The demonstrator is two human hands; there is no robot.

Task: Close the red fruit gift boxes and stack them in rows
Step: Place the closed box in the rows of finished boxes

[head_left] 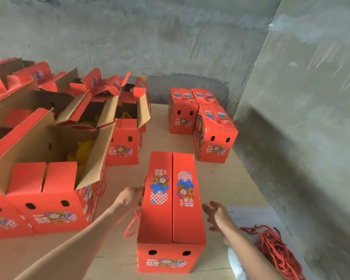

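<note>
A closed red gift box (171,201) stands in front of me on the plywood floor, its two top flaps folded flat. My left hand (129,198) is at its left side, pinching the red rope handle (132,223) that hangs there. My right hand (217,216) hovers just right of the box with fingers spread, holding nothing. Three closed boxes (214,138) with tied rope handles stand together at the back right. Several open boxes (49,178) with raised flaps crowd the left; yellow foam netting shows inside them.
A heap of loose red ropes (275,249) lies at the right, beside a white sheet (249,216). Grey concrete walls (303,98) close off the back and the right. Bare plywood (160,138) shows between the open boxes and the closed ones.
</note>
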